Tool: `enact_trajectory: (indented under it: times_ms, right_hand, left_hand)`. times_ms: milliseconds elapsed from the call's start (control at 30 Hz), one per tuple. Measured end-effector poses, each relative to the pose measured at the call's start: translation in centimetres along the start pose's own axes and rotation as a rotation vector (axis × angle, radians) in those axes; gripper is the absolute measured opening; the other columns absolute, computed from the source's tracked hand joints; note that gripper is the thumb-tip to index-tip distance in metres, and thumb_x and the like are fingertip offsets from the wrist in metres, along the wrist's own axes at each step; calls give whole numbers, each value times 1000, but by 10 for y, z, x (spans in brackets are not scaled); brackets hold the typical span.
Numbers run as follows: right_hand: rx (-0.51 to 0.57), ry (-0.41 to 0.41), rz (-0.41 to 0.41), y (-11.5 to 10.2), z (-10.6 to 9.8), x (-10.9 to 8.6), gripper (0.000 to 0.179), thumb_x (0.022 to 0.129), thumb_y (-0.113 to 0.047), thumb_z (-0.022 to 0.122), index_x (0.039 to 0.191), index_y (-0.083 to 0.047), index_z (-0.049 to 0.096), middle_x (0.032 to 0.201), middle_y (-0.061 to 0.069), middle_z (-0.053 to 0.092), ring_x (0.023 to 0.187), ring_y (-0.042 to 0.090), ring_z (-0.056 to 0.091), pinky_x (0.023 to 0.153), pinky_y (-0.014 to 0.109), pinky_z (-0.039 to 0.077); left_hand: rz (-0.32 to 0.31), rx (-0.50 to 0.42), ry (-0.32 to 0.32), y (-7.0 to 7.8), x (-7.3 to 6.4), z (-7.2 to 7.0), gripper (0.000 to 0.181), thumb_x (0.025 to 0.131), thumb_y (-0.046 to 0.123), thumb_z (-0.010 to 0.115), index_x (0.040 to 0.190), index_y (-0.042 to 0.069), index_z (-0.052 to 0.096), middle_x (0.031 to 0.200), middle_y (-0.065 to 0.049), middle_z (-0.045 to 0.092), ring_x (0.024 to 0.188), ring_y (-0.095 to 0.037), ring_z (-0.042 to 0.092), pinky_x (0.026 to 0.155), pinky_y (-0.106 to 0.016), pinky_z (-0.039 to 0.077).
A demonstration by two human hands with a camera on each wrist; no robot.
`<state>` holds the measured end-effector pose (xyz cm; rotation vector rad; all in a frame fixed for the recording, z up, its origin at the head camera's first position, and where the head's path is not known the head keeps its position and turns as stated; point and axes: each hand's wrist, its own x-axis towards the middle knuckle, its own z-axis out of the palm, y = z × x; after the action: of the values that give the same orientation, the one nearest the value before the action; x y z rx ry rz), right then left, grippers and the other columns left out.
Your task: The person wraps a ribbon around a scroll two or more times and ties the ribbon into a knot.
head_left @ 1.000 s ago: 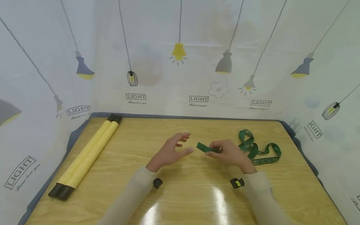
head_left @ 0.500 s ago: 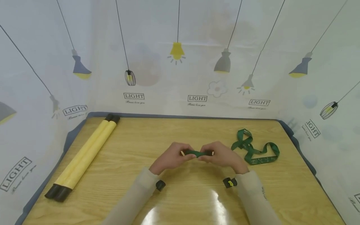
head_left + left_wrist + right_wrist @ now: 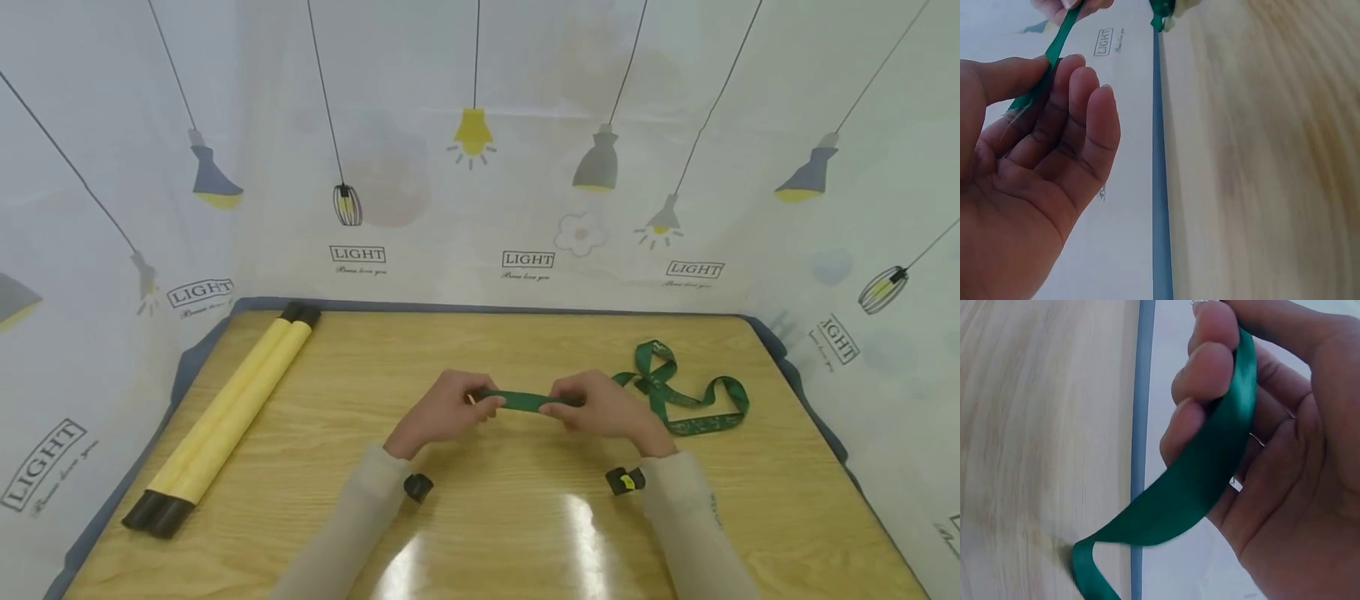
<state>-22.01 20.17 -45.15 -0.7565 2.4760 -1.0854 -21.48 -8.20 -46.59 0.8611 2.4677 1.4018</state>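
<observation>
A green ribbon (image 3: 522,402) with pale printing is stretched between both hands above the middle of the table. My left hand (image 3: 448,408) pinches its end between thumb and index finger; in the left wrist view a frayed tip of the ribbon (image 3: 1022,101) pokes out past the thumb, the other fingers curving loosely. A short span away, my right hand (image 3: 606,406) pinches the ribbon too. In the right wrist view the ribbon (image 3: 1204,469) runs down through the palm side of the curled fingers. Its remaining length lies in loose loops on the table to the right.
Two yellow tubes (image 3: 232,408) with black ends lie side by side along the left of the wooden table (image 3: 495,525). White sheeting (image 3: 420,167) printed with lamps encloses the back and sides, and a blue-grey edge (image 3: 480,311) borders the tabletop.
My left hand, open and apart a second ago, has taken the ribbon's end beside the right hand. Both hands have since moved apart, drawing the span between them straight.
</observation>
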Motion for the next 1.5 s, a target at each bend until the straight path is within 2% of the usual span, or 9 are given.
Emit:
enact_trajectory:
  times_ms: [167, 333, 533, 667, 833, 967, 1067, 1233, 1500]
  right_hand:
    - [-19, 13, 15, 4, -8, -5, 34, 101, -43, 64, 88, -13, 72, 58, -7, 52, 51, 7, 43, 55, 27, 43]
    - [-54, 35, 59, 8, -17, -10, 37, 100, -50, 63, 92, -15, 74, 59, -6, 54, 53, 9, 46, 59, 29, 44]
    - [-43, 46, 92, 16, -27, -16, 36, 98, -49, 66, 95, -14, 74, 58, -4, 54, 51, 10, 44, 55, 29, 42]
    - [-8, 37, 119, 19, -32, -21, 36, 98, -48, 68, 97, -13, 74, 58, -2, 55, 50, 10, 44, 52, 28, 40]
    - [5, 34, 116, 26, -38, -24, 35, 97, -46, 69, 99, -11, 75, 59, 0, 57, 51, 13, 48, 55, 30, 44]
    - [16, 43, 135, 33, -43, -29, 36, 97, -45, 69, 99, -9, 74, 60, 1, 58, 52, 23, 53, 56, 31, 48]
    - [11, 60, 145, 37, -48, -32, 37, 97, -45, 69, 99, -9, 74, 60, 0, 56, 52, 25, 53, 55, 31, 46]
    - [-45, 112, 165, 47, -53, -36, 38, 97, -48, 68, 100, -11, 75, 60, -2, 55, 52, 13, 49, 55, 30, 43]
    - [-48, 124, 207, 56, -57, -41, 38, 98, -46, 67, 101, -8, 73, 63, -2, 54, 55, 12, 48, 59, 30, 43]
  left_hand:
    - [-14, -5, 9, -4, -3, -14, 23, 103, 23, 64, 98, 3, 74, 86, -15, 74, 67, -20, 65, 53, -24, 47]
    - [-66, -6, 24, -7, -8, -31, 24, 103, 24, 64, 97, 4, 76, 87, -17, 72, 67, -16, 61, 56, -27, 48]
    - [-138, 1, 34, -10, -15, -49, 23, 103, 27, 65, 99, 8, 77, 91, -22, 71, 69, -22, 62, 60, -31, 51]
    - [-166, 7, 45, -14, -20, -61, 24, 102, 27, 66, 100, 5, 76, 91, -23, 70, 72, -26, 64, 63, -32, 52]
    - [-208, 19, 49, -21, -27, -77, 26, 102, 27, 65, 100, 3, 75, 89, -23, 69, 72, -26, 63, 66, -33, 52]
    - [-245, 43, 44, -28, -33, -90, 29, 103, 30, 65, 99, 3, 74, 86, -19, 68, 72, -25, 63, 67, -33, 51]
    - [-258, 56, 48, -33, -38, -99, 30, 103, 30, 64, 97, 1, 72, 84, -15, 67, 72, -22, 63, 69, -34, 52]
    - [-295, 71, 67, -41, -47, -112, 30, 103, 29, 64, 91, 2, 70, 78, -8, 64, 71, -22, 63, 71, -39, 53]
    - [-368, 76, 96, -57, -62, -129, 29, 102, 31, 64, 85, 8, 66, 73, -4, 61, 71, -24, 63, 68, -36, 48]
